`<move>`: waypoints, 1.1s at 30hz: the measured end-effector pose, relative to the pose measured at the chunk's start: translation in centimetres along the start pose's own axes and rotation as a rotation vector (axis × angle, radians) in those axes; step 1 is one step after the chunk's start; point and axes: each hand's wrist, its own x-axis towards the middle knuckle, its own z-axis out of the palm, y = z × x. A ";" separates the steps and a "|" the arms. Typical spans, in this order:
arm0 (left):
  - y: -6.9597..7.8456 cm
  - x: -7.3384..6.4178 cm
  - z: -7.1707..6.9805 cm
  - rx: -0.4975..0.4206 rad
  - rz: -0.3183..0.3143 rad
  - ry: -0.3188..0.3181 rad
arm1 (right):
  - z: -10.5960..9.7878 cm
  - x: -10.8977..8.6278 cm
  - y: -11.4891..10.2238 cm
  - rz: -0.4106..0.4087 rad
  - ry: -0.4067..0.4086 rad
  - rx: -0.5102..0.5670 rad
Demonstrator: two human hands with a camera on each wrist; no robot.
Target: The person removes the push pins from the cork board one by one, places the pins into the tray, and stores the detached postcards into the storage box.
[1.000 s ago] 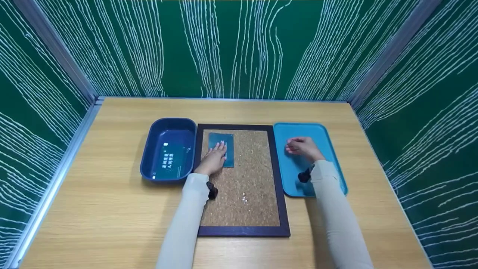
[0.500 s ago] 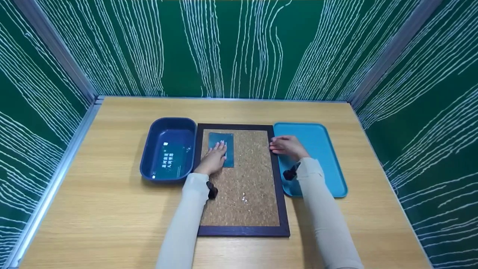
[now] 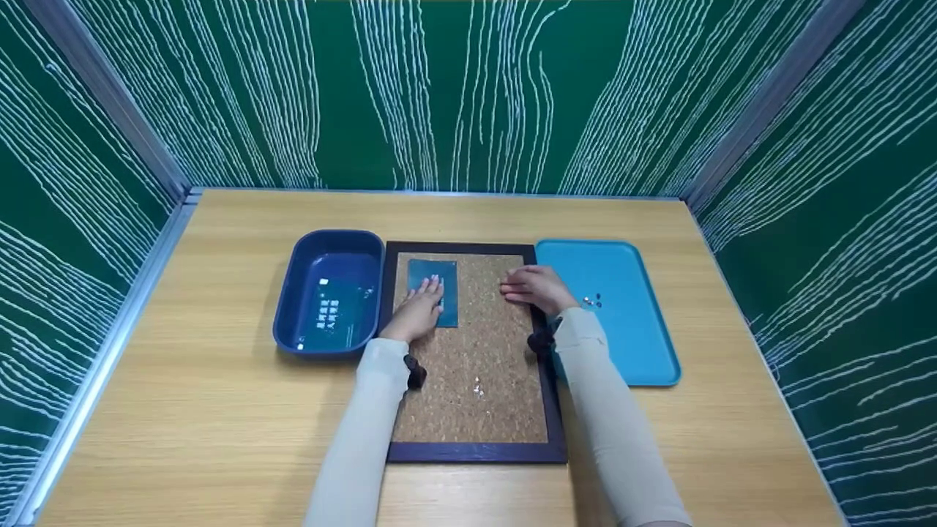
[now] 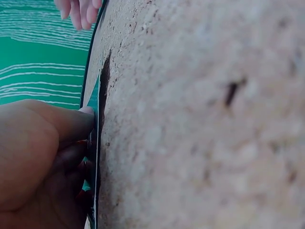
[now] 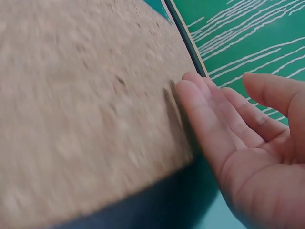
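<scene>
My left hand (image 3: 417,313) lies with straight fingers on a dark teal card (image 3: 449,304), holding it against the upper left of a dark-framed corkboard (image 3: 505,351). In the left wrist view, the thumb (image 4: 78,121) rests at the card's edge. My right hand (image 3: 540,289) is over the board's upper right side. Seen from the right wrist, its fingers (image 5: 207,126) are nearly straight, close over the cork, and the thumb stands apart from them. Nothing shows in its grasp. Several small shiny pieces (image 3: 479,388) are on the lower cork.
To the left is a navy tub (image 3: 291,293) holding a teal card (image 3: 333,315) with white lettering. A light blue tray (image 3: 637,344) sits against the board's right side, with a few tiny shiny pieces (image 3: 591,301) on it. Green patterned panels (image 3: 505,95) enclose the table (image 3: 219,410).
My right hand has moved left from over the blue tray to the corkboard's upper right, uncovering the tiny pieces on the tray. The left hand stays on the card.
</scene>
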 end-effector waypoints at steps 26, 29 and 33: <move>0.1 0.2 0.0 0.013 -0.008 -0.011 | 5.7 1.1 0.9 0.000 -0.083 0.100; 0.0 0.3 0.0 0.014 -0.003 -0.009 | 6.2 1.1 0.9 0.016 -0.077 0.127; 0.0 0.3 0.0 0.017 0.000 -0.007 | 6.8 1.1 0.8 0.042 -0.057 0.144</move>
